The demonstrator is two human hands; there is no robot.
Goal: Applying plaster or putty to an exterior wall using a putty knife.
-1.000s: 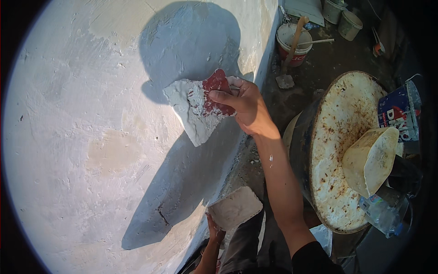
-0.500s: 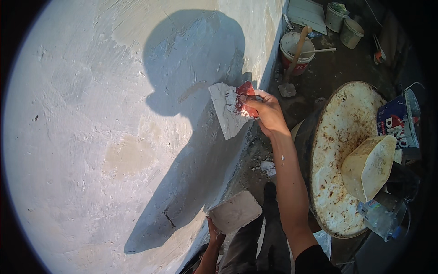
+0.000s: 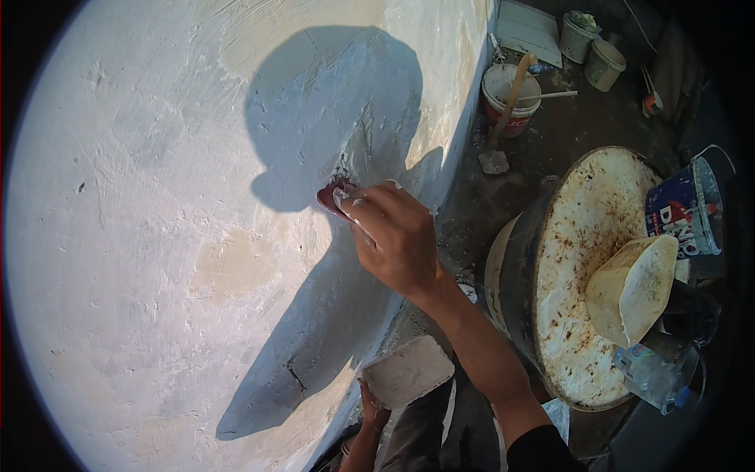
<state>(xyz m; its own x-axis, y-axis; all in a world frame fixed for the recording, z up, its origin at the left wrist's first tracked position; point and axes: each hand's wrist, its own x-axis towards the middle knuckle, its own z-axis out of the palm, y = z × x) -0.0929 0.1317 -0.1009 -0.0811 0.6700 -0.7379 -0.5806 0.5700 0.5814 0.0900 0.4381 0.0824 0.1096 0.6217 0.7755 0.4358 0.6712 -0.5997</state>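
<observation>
My right hand (image 3: 397, 236) is closed around a red-handled putty knife (image 3: 333, 198), pressed to the pale plastered wall (image 3: 141, 204) within a patch of shadow. Its blade is mostly hidden from this angle. White smears cover the thumb and knuckles, and a dark, rough mark shows on the plaster just above the tool. Lower down, my left hand (image 3: 373, 407) grips the side of a shallow, plaster-coated container (image 3: 409, 371), held close to the wall's foot and in front of my legs. Pale residue coats its inside.
To the right stands a drum with a rust-stained white top (image 3: 566, 315). It carries a cream tub (image 3: 617, 295), a plastic bottle (image 3: 649, 376) and a dark blue bucket (image 3: 668, 208). Farther off, a white-and-red bucket (image 3: 515, 122) has a wooden-handled tool (image 3: 515, 94) against it, with pails (image 3: 604, 67) beyond.
My right hand has moved left and down, turning the putty knife from broadside view to against the wall. My left hand and the container have barely shifted.
</observation>
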